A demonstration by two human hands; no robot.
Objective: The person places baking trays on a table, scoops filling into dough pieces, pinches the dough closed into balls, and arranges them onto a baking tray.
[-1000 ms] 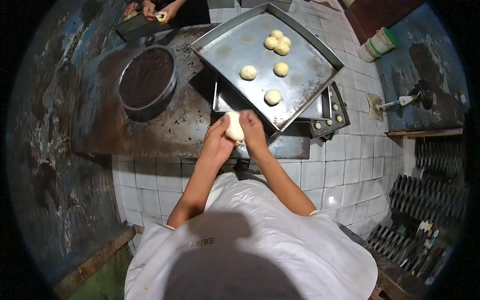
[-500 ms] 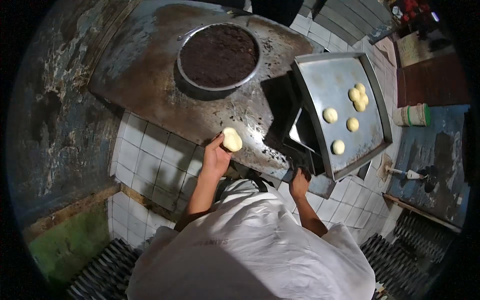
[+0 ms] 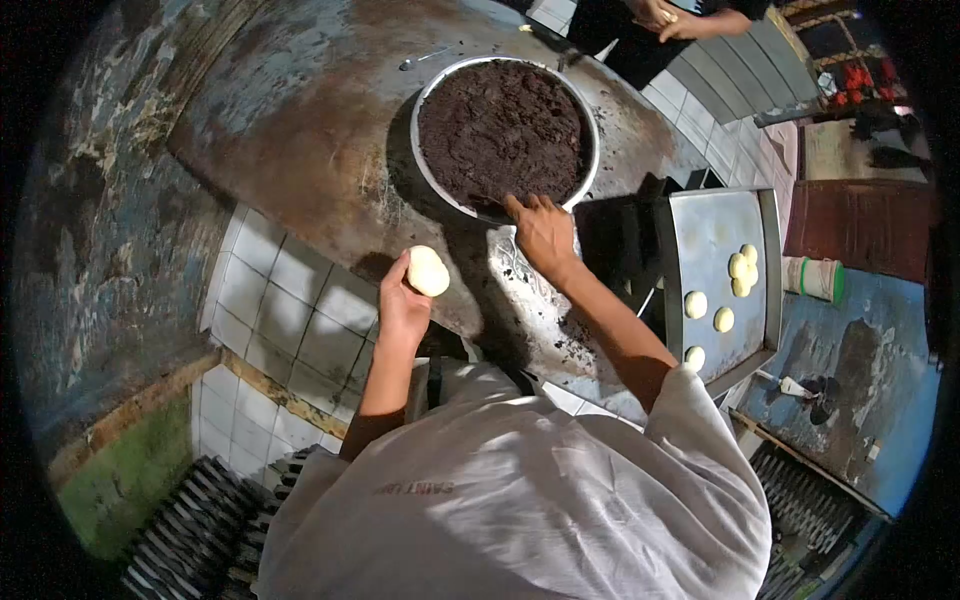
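Note:
My left hand [image 3: 405,310] holds a pale, flattened piece of dough [image 3: 428,272] over the table's near edge, thumb against its side. My right hand [image 3: 546,238] reaches over the near rim of a round metal bowl [image 3: 597,150]. Its curled fingers dig into the dark, crumbly filling [image 3: 500,135] that fills the bowl, and the fingertips are hidden in it. To the right, several dough balls [image 3: 724,319] lie on a metal tray [image 3: 710,215], some of them clustered together.
The worn table [image 3: 290,170] has dark crumbs scattered near its front edge. A spoon [image 3: 407,65] lies behind the bowl. Across the table another person's hands [image 3: 665,20] are held together. A white and green bucket [image 3: 822,280] stands beyond the tray.
My right hand has moved from the table's front edge by the tray up into the bowl's filling. My left hand still holds the dough. The view has shifted, bringing another person's hands into sight.

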